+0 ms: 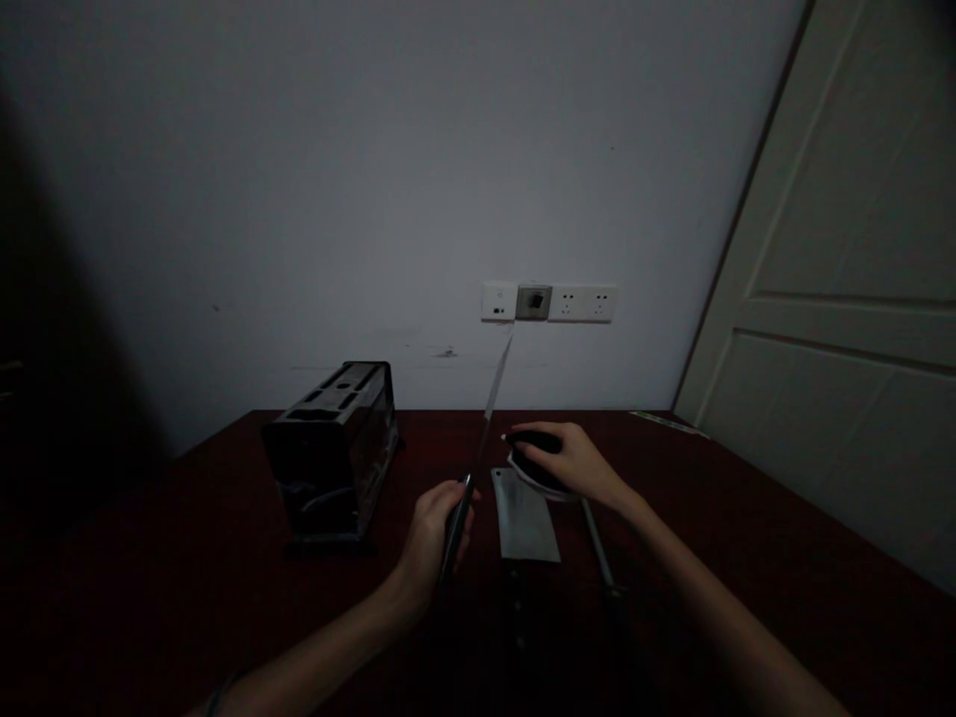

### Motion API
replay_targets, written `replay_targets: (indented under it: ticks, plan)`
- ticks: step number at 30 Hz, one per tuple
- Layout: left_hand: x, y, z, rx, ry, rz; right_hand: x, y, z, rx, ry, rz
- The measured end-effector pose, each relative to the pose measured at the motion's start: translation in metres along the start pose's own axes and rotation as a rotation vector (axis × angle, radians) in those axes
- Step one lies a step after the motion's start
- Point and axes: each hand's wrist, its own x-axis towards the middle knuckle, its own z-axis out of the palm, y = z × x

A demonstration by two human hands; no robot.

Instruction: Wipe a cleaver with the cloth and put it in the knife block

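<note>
My left hand [435, 530] is closed round the black handle of a kitchen knife [458, 523], whose thin blade points up and away towards the wall. My right hand [574, 460] grips a dark, rounded object with a pale rim [539, 468]; the dim light hides its exact kind. Below that object a cleaver [527, 523] lies flat on the dark red table [440, 443], its black handle towards me. Right of the cleaver lies a slim metal rod with a dark handle [597, 545], partly covered at its far end by my right hand.
A black and silver knife block with slots on top [336, 448] stands at the left of the table. Wall sockets [549, 303] sit behind the table. A pale door [836, 299] rises on the right, and a thin printed strip [668, 423] lies near the back right edge.
</note>
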Motion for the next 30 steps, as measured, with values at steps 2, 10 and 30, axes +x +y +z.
replay_targets:
  ticks: [2,10,30]
  plan:
    - [0.001,-0.001,0.001,-0.016,-0.003,0.007,0.001,0.005,-0.002,-0.038,-0.057,0.078]
    - [0.005,-0.003,0.002,-0.073,-0.029,0.076,0.004,0.023,-0.020,-0.127,-0.020,0.315]
    - [0.006,-0.010,0.002,0.092,-0.003,0.134,0.007,0.022,-0.045,-0.198,0.213,0.288]
